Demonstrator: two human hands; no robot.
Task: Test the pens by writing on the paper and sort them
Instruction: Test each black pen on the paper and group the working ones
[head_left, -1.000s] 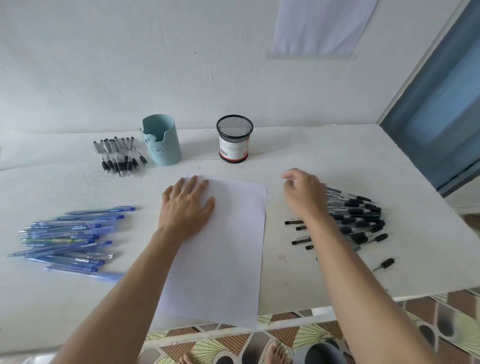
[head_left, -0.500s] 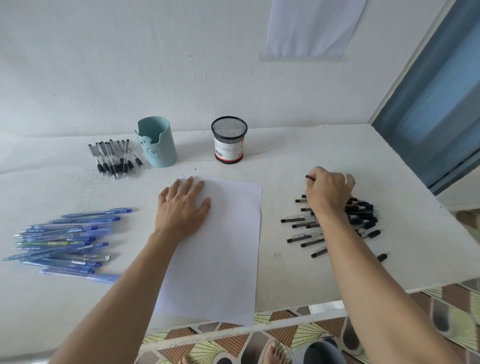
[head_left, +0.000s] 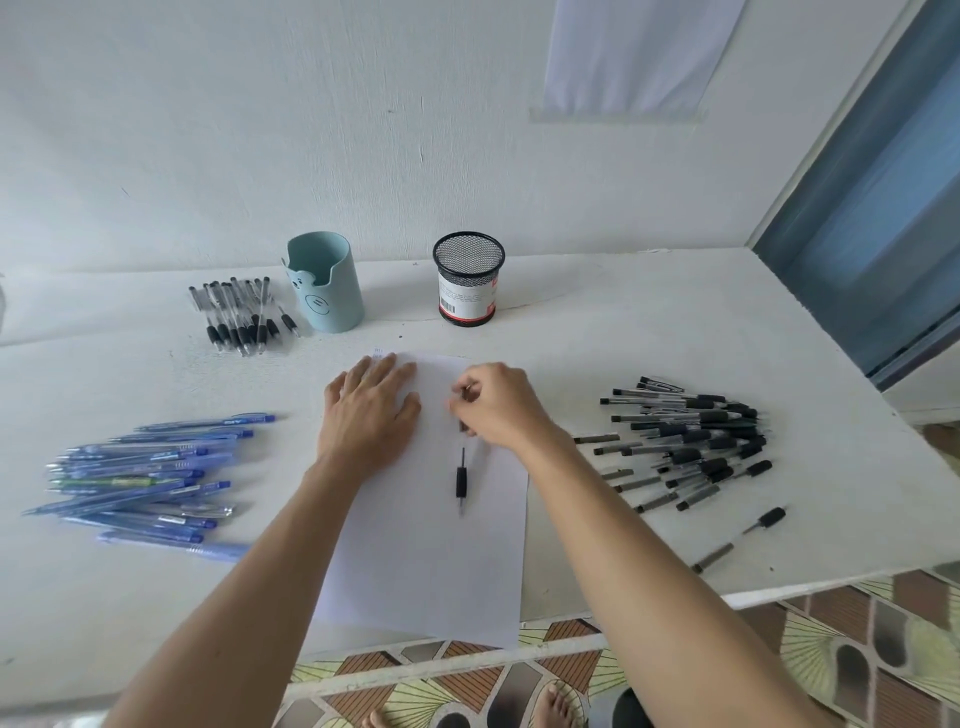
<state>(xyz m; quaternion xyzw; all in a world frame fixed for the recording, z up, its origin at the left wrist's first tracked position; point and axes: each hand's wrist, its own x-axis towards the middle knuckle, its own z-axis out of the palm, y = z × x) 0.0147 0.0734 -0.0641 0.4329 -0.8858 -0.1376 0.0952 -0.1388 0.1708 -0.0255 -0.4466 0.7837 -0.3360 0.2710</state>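
A white sheet of paper lies at the table's front edge. My left hand rests flat on its upper left corner, fingers spread. My right hand hovers over the sheet's top, fingers curled round the upper end of a black-grip pen. The pen points down the page toward me, its tip near the sheet's middle. To the right lies a pile of black pens. At the left lies a pile of blue pens.
A row of black-grip pens lies at the back left beside a teal cup holder. A black mesh holder stands behind the paper. One stray pen lies near the table's front right edge, above the tiled floor.
My right hand took a pen from the black pile at the right and carried it left over the paper. The left hand stayed flat on the sheet.
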